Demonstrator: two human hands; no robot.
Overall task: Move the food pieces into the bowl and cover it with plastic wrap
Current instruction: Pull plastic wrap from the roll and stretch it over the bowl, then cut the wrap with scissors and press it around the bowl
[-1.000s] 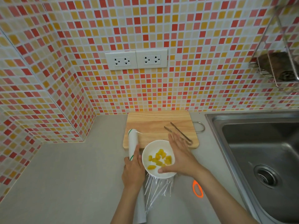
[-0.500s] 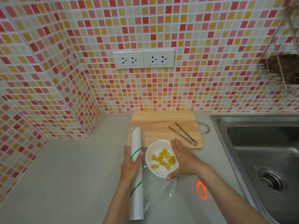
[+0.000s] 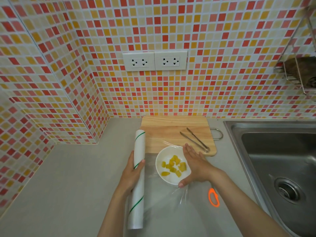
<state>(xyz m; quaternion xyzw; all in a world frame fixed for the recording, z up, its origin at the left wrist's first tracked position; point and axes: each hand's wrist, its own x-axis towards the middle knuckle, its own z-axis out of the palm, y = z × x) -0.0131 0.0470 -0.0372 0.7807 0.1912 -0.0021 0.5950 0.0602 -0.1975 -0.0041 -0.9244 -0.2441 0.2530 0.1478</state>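
Grey bench [image 3: 68,177] under mosaic tile wall [image 3: 171,23]. Left hand [image 3: 132,175] wrapped around plastic wrap roll [image 3: 137,178], fingers curled onto it. White bowl [image 3: 166,180] of yellow food pieces [image 3: 173,165] under stretched film [image 3: 177,195]. Right hand [image 3: 196,165] flat on bowl's right rim, fingers pressed together. Tongs [image 3: 195,140] on cutting board [image 3: 171,127]; sink [image 3: 277,159] far right.

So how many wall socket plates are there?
2, side by side on the tiled wall above the cutting board: the left socket plate and the right socket plate. None seem hidden.
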